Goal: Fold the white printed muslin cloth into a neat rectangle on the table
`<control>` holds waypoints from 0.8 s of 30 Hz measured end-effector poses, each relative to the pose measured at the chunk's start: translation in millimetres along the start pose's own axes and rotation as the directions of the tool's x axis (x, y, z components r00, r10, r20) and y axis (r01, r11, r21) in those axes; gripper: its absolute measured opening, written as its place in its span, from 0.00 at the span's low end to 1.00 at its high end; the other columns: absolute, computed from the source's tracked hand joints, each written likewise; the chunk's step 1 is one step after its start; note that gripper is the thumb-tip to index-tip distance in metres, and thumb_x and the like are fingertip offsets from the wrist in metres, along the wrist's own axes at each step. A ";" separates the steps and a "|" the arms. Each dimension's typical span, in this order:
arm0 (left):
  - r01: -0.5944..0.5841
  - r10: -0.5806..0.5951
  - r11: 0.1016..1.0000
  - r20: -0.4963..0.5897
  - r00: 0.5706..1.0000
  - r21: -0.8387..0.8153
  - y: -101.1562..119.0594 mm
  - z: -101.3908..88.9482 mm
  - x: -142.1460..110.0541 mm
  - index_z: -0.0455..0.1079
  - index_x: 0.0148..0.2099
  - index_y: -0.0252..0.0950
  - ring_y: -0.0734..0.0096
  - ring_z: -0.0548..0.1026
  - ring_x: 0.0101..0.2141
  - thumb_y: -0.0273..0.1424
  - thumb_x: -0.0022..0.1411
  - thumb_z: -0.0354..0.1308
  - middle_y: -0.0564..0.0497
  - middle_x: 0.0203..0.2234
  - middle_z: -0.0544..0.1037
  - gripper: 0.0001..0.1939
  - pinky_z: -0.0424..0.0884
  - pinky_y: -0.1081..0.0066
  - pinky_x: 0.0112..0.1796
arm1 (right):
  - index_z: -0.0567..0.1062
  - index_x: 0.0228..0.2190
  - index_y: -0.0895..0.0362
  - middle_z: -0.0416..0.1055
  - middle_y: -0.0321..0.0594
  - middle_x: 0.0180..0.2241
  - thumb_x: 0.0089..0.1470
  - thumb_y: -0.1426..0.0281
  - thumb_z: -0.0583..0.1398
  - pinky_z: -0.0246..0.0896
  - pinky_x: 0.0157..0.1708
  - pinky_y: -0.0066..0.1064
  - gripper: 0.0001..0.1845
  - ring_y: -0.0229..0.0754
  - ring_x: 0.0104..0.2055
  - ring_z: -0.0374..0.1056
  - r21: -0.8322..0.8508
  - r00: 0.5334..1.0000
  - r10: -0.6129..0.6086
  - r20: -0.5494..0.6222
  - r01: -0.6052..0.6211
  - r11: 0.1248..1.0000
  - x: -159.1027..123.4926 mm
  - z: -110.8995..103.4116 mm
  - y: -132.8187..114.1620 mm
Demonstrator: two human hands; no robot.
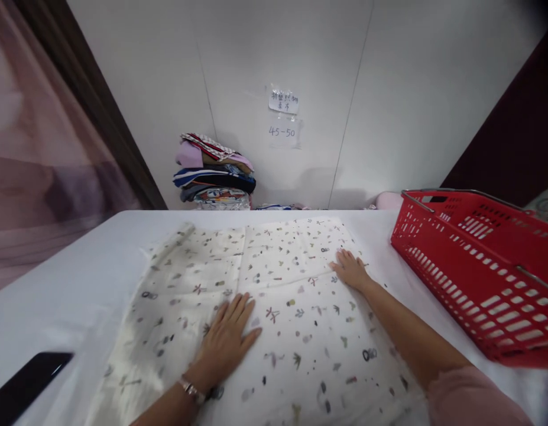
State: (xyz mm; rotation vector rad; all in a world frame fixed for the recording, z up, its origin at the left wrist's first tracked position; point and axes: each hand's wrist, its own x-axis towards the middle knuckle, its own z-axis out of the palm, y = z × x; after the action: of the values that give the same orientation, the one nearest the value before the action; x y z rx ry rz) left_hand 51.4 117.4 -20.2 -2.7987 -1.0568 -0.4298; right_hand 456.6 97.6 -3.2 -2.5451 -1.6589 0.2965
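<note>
A thin white cloth (pixel 278 331) printed with small scattered motifs lies spread over the table, with crease lines across it. My left hand (pixel 228 334) rests flat on its middle-left part, fingers stretched out and thumb apart. Farther away, near the cloth's right edge, my right hand (pixel 350 269) presses down with spread fingers. Neither hand grips anything. At the far left the cloth's edge looks slightly rolled or bunched. The near edge runs out of view at the bottom.
A red plastic basket (pixel 473 266) with metal handles stands on the right of the white-covered table (pixel 91 266). A black phone-like object (pixel 28 384) lies at the near left. Behind the table's far edge rises a stack of folded fabrics (pixel 216 171). Paper labels (pixel 283 115) hang on the wall.
</note>
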 end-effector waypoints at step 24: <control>0.093 -0.075 0.988 0.149 0.986 -0.120 10.0 -8.3 6.3 0.56 0.61 0.35 0.59 0.50 0.61 0.48 0.63 0.40 0.44 0.61 0.55 0.31 0.47 0.55 0.59 | 0.51 0.60 0.59 0.41 0.44 0.64 0.58 0.52 0.40 0.32 0.61 0.47 0.35 0.47 0.65 0.34 -0.125 0.987 -0.129 -0.090 0.118 0.985 -106.2 21.2 8.9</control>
State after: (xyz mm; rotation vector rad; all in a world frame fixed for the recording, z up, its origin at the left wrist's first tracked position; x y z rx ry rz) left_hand 60.6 112.1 -10.5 -2.9437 -1.2226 -0.3170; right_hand 418.5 -3.6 -13.5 -2.4788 -1.8392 0.0630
